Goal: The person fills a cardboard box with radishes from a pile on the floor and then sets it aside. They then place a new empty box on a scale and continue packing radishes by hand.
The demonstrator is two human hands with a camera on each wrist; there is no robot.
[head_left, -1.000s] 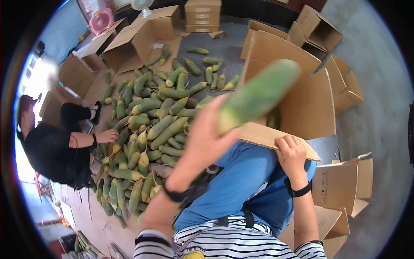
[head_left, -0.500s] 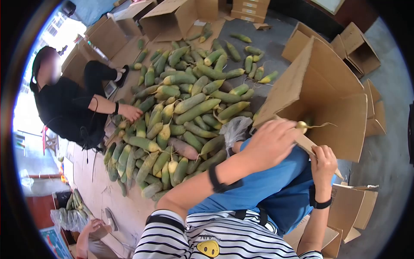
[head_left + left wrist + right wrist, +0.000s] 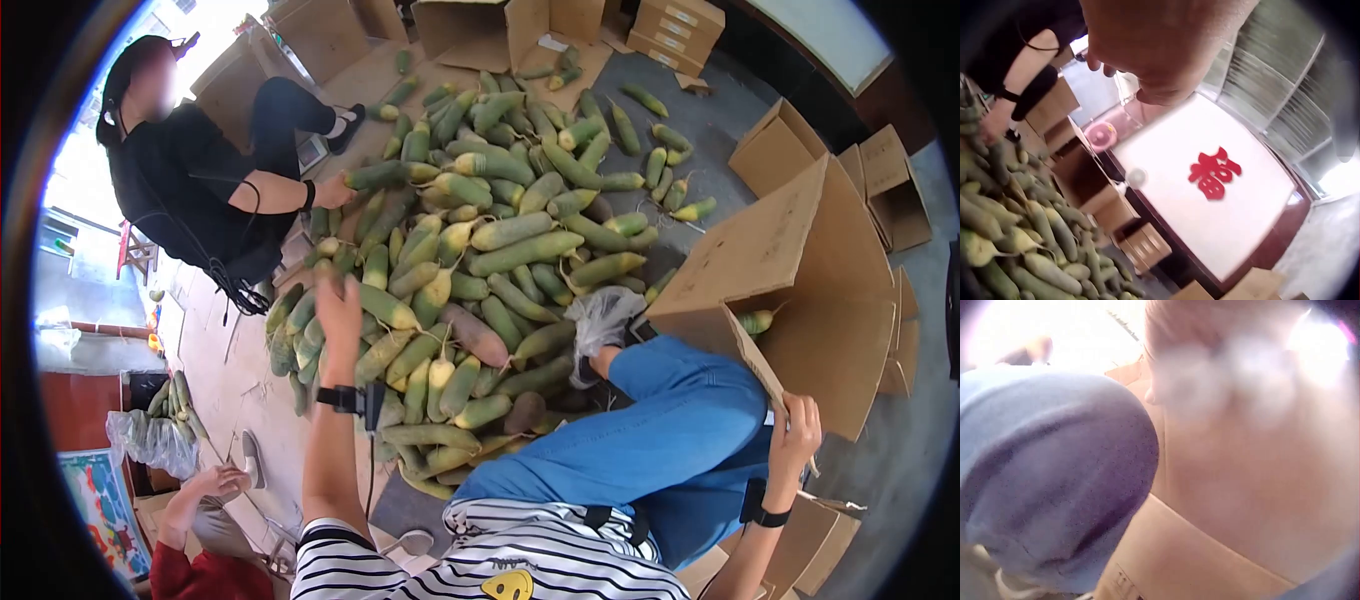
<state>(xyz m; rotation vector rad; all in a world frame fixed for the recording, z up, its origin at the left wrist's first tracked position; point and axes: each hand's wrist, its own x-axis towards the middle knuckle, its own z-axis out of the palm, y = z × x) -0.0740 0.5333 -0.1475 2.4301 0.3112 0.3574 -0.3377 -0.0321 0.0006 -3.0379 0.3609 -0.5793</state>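
My left hand [image 3: 338,310] is over the near left part of a big pile of green radishes [image 3: 520,234], its fingers pointing away from me. In the left wrist view the same hand [image 3: 1154,50] shows loosely bent fingers with nothing in them. My right hand [image 3: 796,430] grips the edge of a flap on an open cardboard box [image 3: 845,290] beside my knee. Inside that box a green radish [image 3: 755,322] is visible; the flap hides the rest. The right wrist view shows my blurred hand [image 3: 1254,425] close up, next to the trouser leg.
Across the pile a person in black [image 3: 190,180] reaches a hand [image 3: 330,192] to a green radish. Another person in a red sleeve [image 3: 200,570] is at lower left, near radishes in a plastic bag [image 3: 155,440]. More cardboard boxes [image 3: 890,185] stand at the right and back.
My left hand held a green radish, brought it to the box, then let go and swung left to the pile. The right hand keeps its grip on the flap. The head view has shifted left.
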